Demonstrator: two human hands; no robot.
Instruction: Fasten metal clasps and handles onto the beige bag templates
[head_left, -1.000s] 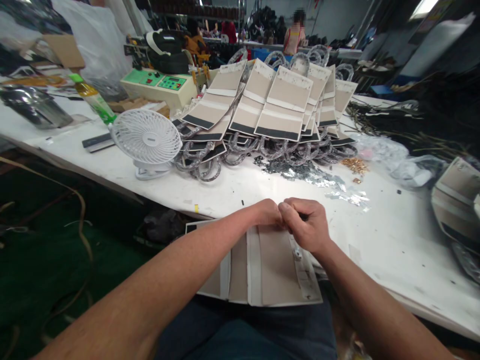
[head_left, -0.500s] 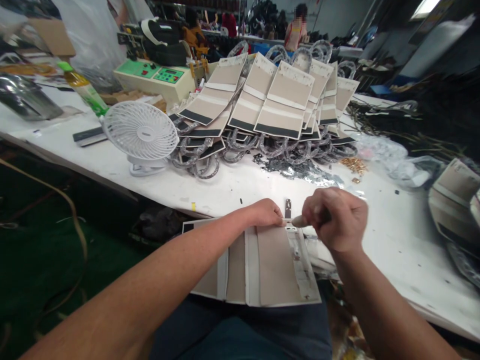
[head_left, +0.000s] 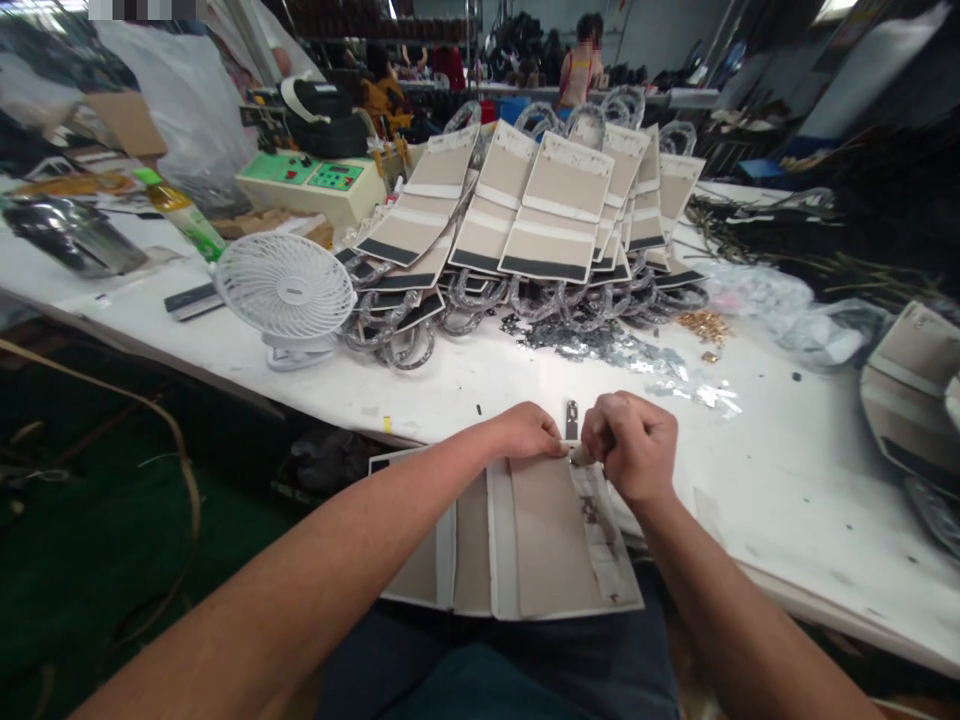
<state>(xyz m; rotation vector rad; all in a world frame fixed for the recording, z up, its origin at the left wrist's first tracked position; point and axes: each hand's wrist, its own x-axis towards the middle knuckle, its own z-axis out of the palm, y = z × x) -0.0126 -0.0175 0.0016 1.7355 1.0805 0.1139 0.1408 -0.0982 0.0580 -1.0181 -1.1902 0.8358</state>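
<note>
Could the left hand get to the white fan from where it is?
Probably yes. The white fan stands off to the left of the left hand, with mostly bare table between. That hand grips the beige card though, so it would have to let go.

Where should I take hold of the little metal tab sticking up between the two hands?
Probably its free upper end, pinched from above on the table side. The metal tab stands upright past the top edge of the beige card, and its lower end is hidden between the left hand and right hand.
</note>
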